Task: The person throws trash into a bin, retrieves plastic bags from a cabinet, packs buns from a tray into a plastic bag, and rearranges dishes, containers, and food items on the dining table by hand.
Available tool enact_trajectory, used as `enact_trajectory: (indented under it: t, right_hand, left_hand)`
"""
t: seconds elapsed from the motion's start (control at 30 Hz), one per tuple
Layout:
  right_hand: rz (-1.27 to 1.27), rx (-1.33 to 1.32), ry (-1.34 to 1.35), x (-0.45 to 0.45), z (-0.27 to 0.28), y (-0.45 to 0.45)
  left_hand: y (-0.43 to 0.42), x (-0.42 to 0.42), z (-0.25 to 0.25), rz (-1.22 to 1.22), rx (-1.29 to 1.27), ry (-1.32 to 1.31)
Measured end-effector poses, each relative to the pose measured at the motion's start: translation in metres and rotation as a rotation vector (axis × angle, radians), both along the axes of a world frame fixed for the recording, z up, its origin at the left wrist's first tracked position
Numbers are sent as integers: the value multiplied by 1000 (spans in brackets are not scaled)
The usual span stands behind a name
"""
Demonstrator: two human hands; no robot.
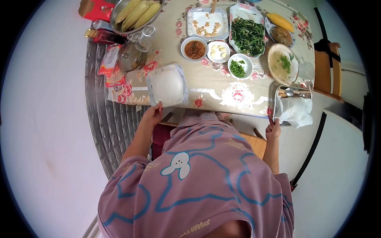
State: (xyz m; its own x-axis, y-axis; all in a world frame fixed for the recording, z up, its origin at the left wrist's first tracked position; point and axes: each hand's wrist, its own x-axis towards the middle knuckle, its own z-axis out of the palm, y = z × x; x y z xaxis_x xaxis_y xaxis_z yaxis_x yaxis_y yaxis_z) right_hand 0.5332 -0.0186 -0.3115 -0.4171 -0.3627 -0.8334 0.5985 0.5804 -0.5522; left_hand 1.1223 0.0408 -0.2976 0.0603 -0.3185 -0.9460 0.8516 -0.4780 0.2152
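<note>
My left hand (153,115) pinches the near corner of a white square plate (167,85) with a patterned rim, at the table's front edge. On the right, my right hand (273,129) is closed at the near left corner of a metal tray (275,104). That tray holds a white cloth (295,111) and several utensils (293,93). Beyond the plate are a bowl of red sauce (195,49), a small dish of pale pieces (218,51) and a bowl of chopped greens (240,66). A glass bowl of soup (283,64) stands behind the tray.
Across the flowered table (202,85) stand a plate of peanuts (208,24), a platter of greens (247,31), and a plate with yellow fruit (280,23). At left are corn (137,14), a dark bottle (105,36), glasses (147,39), a lidded pot (131,56) and red packets (111,65).
</note>
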Motion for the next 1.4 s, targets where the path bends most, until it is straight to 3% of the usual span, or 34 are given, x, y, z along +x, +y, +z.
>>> enact_trajectory:
  t: [0.17,0.53,0.63,0.7,0.73,0.8,0.87,0.93,1.07,1.13,1.33,1.4]
  right_hand:
    - [-39,-8,-69,-3,-1,-3]
    - [-101,31,-165,-11,-1,-7]
    - [-106,14,-187,-12,-2,-6]
    - [-95,16,-177,-12,-3,-6]
    - [-87,21,-165,-11,-3,-6]
    - [-85,22,-164,-10,-2,-8]
    - [-87,29,-158,-8,-1,-6]
    - [-103,54,-151,-9,-2,-9]
    - [-106,60,-143,-12,-5,-7]
    - [-146,77,-145,-10,-3,-10]
    - [-143,58,-133,-8,-3,-8]
    - [-109,87,-97,-6,-5,-9]
  left_hand:
    - [-24,43,-29,-63,-59,-7]
    - [-67,61,-23,-294,-50,-202]
    - [-77,47,12,-439,13,-348]
    - [-89,37,50,-1063,322,-958]
    - [-93,35,55,-1060,323,-962]
    - [-104,28,67,-922,230,-1803]
    - [-141,19,95,-710,-44,-1941]
    - [-176,26,104,-777,-245,-2064]
    - [-226,39,97,-947,-358,-1946]
    - [-241,57,84,-1253,-254,-1823]
    - [-271,81,64,-1216,-395,-1829]
    - [-285,102,38,-1301,-441,-2034]
